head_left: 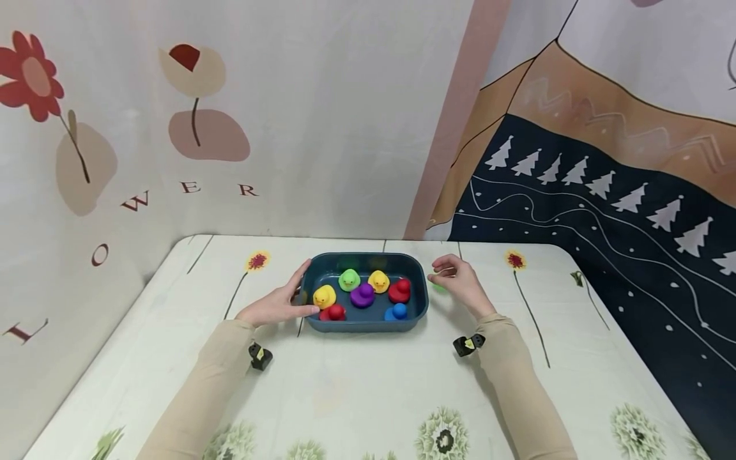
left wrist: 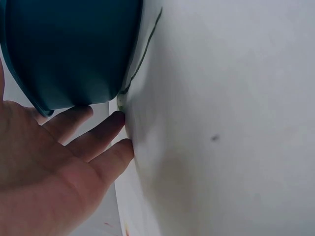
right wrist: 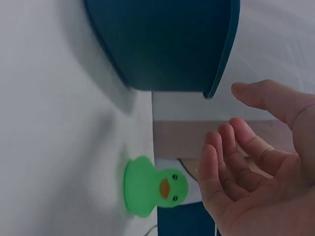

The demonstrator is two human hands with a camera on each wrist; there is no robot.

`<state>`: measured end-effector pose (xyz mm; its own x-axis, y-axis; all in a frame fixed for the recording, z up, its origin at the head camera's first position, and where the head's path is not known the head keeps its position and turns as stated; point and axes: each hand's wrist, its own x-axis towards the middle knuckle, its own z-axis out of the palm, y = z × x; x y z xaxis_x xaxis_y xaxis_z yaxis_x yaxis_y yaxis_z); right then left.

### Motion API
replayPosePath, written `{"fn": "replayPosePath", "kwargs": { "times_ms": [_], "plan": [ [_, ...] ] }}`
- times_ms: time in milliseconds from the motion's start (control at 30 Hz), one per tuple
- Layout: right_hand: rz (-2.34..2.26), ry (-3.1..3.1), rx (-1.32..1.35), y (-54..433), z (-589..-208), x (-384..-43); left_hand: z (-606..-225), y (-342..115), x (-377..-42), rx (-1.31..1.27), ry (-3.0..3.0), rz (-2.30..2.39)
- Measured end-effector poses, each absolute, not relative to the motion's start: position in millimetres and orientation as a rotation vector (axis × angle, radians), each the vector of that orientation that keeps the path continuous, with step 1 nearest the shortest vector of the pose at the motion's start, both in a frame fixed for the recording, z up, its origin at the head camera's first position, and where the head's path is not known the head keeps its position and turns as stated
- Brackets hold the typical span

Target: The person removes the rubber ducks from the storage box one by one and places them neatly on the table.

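Observation:
A dark teal plastic tub [head_left: 362, 326] holds several rubber ducks: a green duck [head_left: 348, 280], two yellow ones, a purple duck [head_left: 363, 296], two red ones and a blue duck [head_left: 397, 312]. My left hand [head_left: 275, 305] grips the tub's left end, thumb over the rim and fingers along the outer wall. Off the tub's right side, my right hand [head_left: 462, 286] hovers with loosely bent fingers and nothing between them. Another green duck [right wrist: 142, 187] sits upright on the table below that hand, mostly hidden by it in the head view.
A pale floral cloth [head_left: 368, 390] covers the table. Behind it hangs a light printed curtain [head_left: 322, 128], with a dark tree-patterned drape [head_left: 575, 211] along the right side. Each wrist carries a small black camera [head_left: 468, 345].

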<state>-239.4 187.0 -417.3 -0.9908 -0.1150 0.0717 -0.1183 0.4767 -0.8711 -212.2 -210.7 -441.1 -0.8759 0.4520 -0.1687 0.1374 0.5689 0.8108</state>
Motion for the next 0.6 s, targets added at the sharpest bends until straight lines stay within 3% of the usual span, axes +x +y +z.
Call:
{"fn": "replayPosePath", "kwargs": {
  "times_ms": [600],
  "plan": [
    [1.644,-2.619,0.493,167,-415,-235,-438,-209,-211,0.496,2.472,1.185]
  ]
}}
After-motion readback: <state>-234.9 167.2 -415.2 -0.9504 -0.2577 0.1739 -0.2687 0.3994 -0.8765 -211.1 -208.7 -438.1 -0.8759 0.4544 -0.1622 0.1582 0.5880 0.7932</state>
